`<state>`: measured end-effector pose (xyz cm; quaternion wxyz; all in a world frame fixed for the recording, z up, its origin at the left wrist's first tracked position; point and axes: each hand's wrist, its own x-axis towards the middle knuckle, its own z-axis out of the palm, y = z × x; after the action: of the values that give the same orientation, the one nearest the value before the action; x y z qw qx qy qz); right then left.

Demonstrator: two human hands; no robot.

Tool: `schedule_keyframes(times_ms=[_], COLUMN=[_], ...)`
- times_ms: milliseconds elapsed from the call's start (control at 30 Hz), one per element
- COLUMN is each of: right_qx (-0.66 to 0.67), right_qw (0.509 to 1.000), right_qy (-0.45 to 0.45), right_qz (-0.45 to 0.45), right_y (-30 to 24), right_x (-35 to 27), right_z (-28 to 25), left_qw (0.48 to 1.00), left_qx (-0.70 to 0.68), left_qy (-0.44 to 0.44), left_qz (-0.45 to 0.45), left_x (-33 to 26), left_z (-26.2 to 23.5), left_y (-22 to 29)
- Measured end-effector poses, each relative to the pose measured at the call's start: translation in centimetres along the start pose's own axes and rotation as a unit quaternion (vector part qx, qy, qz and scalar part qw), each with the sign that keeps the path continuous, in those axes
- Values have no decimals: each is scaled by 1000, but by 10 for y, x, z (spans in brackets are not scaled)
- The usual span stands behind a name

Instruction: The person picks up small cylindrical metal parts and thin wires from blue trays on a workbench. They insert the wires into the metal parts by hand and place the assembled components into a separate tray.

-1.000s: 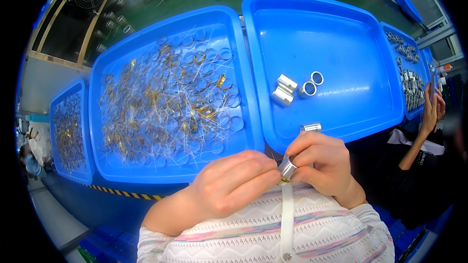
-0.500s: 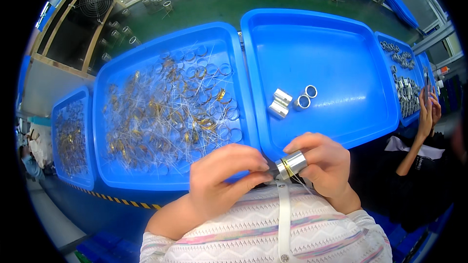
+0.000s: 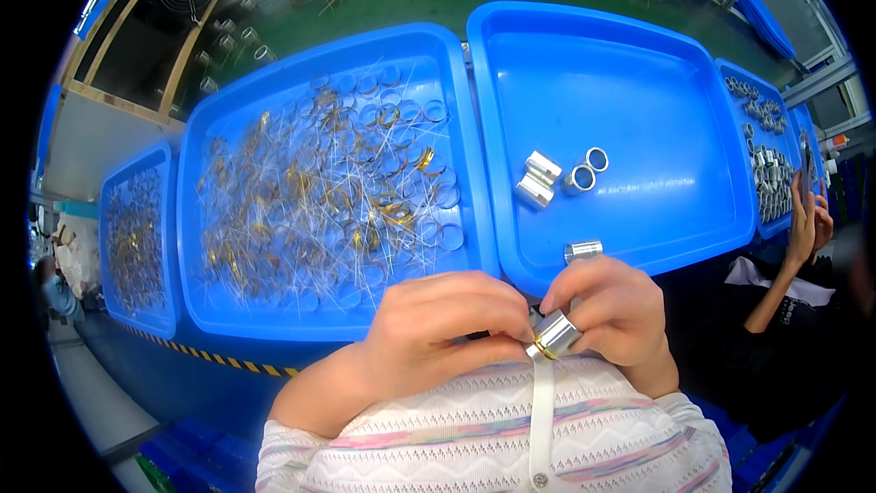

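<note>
Both my hands meet close to my chest over a small silver metal sleeve (image 3: 553,335) with a gold ring at its near end. My left hand (image 3: 445,327) pinches that gold end with its fingertips. My right hand (image 3: 616,310) grips the sleeve's silver body from the right. Just beyond my right hand another silver sleeve (image 3: 583,250) lies inside the right blue tray (image 3: 639,82). Three more silver sleeves (image 3: 558,176) lie near the middle of that tray.
The middle blue tray (image 3: 228,310) holds several gold and silver rings with thin wires. A smaller blue tray (image 3: 137,237) with similar parts sits at the left. Another tray (image 3: 768,164) of silver sleeves is at the right, where another person's hands (image 3: 809,219) work.
The sleeve has turned in my fingers, its gold-ringed end now showing toward me. My hands have stayed close to my chest, shifting slightly.
</note>
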<state>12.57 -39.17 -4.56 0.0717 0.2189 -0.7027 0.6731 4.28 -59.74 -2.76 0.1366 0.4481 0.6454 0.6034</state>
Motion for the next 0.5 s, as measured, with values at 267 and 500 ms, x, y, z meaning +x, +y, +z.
schedule_keyframes(times_ms=[267, 500], right_qx=[68, 71], right_qw=[997, 997], right_qy=[-26, -17], right_qz=[-10, -27], right_y=[6, 10], right_x=[-4, -4], right_z=[0, -2], left_qw=[998, 997], left_qx=[-52, -62], left_qy=[-38, -25], left_qz=[26, 27], left_x=[-1, -2], left_z=[5, 7], left_y=[-6, -10])
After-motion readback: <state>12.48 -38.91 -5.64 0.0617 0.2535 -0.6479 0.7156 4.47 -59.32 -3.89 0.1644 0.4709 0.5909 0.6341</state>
